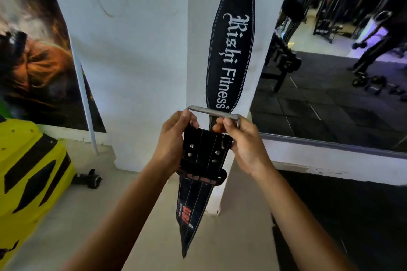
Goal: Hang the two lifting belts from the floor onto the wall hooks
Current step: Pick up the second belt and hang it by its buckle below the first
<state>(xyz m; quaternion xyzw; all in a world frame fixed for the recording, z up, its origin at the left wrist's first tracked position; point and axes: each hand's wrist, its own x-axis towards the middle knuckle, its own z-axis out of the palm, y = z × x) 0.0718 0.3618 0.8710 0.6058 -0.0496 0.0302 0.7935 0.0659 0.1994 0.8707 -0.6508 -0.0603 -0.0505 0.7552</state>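
Observation:
A black lifting belt [231,50] with white "Fitness" lettering hangs flat against the white pillar, its top out of frame. In front of it I hold a second black belt [198,200] with red lettering, its tail pointing down at the floor. My left hand [174,143] grips its buckle end from the left side. My right hand [244,138] pinches the metal buckle bar [211,111] at the right corner. No wall hook is visible in the frame.
A poster [37,50] covers the wall at left, with a yellow and black padded shape [28,171] below it. A small dark object [89,178] lies on the floor by the pillar base. A mirror [341,61] at right reflects gym equipment.

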